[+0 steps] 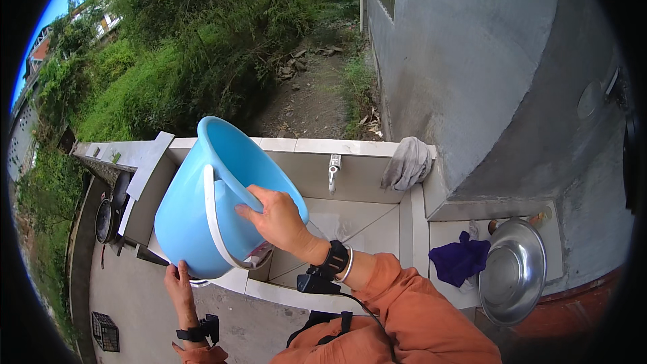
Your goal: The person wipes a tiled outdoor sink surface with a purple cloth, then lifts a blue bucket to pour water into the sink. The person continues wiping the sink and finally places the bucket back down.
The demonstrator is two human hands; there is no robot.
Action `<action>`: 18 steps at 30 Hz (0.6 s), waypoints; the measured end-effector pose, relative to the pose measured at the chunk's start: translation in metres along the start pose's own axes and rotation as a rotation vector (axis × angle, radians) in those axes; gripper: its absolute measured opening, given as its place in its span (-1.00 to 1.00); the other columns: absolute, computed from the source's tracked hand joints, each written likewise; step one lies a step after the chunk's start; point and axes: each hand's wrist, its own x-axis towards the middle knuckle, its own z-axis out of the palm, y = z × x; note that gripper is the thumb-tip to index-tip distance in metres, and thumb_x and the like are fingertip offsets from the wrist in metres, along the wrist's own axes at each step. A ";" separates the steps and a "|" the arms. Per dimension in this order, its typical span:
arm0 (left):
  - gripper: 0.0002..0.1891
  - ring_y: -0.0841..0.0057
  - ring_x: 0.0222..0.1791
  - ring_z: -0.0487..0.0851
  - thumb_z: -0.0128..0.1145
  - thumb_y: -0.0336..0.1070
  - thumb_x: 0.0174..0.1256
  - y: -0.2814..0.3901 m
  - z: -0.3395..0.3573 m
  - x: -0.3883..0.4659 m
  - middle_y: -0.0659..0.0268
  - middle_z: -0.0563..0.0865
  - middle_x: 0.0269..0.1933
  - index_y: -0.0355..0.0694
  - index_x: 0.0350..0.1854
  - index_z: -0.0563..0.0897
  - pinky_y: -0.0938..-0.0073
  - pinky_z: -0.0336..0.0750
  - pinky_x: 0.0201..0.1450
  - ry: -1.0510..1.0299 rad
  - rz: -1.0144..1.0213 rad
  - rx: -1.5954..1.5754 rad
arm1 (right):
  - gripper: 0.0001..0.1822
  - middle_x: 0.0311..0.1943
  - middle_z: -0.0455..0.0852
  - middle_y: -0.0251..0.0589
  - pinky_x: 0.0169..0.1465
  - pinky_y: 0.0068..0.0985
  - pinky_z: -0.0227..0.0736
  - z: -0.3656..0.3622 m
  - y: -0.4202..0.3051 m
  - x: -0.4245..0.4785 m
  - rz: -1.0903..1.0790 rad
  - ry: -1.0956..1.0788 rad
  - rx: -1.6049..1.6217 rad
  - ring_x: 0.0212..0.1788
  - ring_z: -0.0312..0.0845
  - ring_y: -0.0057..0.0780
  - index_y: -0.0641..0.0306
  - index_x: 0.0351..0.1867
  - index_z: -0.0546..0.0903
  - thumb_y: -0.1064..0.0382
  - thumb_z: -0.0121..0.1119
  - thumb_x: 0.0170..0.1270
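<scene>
A light blue plastic bucket [184, 217] is held tilted above the left part of a tiled sink [354, 293], its mouth facing up and to the right. My right hand [280, 220] grips its rim, with the thumb outside and the fingers reaching over the edge. Low on the bucket's near side, my left hand [180, 283] has its fingers against the base; part of that grip is hidden. The white bucket handle [215, 217] hangs down along the outside. Beyond the bucket, a metal tap [333, 172] projects from the sink's back wall. Most of the bucket's inside is out of sight.
A grey cloth [408, 164] drapes over the sink's back right corner. On the right ledge are a purple cloth [460, 258] and a tilted steel basin [513, 273]. Dark pans [107, 217] stand at left; a black crate [105, 331] sits on the floor.
</scene>
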 end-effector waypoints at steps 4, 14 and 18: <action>-0.49 0.66 -0.52 0.36 0.08 0.07 0.56 0.042 0.032 0.065 0.43 0.48 -0.53 -0.36 -0.39 0.52 0.53 0.26 -0.45 -0.065 0.119 0.013 | -0.76 -0.48 0.71 -0.02 -0.32 -0.35 0.48 -0.024 0.011 0.032 0.014 0.137 -0.018 -0.47 0.64 -0.20 0.34 -0.14 0.69 0.20 0.35 0.32; -0.49 0.68 -0.51 0.35 0.06 0.09 0.57 0.058 0.089 0.132 0.43 0.48 -0.52 -0.32 -0.40 0.55 0.54 0.25 -0.46 -0.189 0.166 -0.038 | -0.77 -0.39 0.76 0.01 -0.20 -0.19 0.55 -0.043 0.025 0.059 0.062 0.329 -0.096 -0.27 0.73 0.02 0.28 -0.14 0.69 0.18 0.34 0.30; -0.50 0.68 -0.49 0.37 0.05 0.09 0.57 0.045 0.083 0.127 0.44 0.51 -0.50 -0.33 -0.35 0.58 0.56 0.27 -0.42 -0.228 0.118 -0.090 | -0.77 -0.37 0.77 -0.01 -0.18 -0.19 0.57 -0.035 0.022 0.061 0.082 0.287 -0.142 -0.27 0.73 0.00 0.25 -0.14 0.70 0.17 0.34 0.30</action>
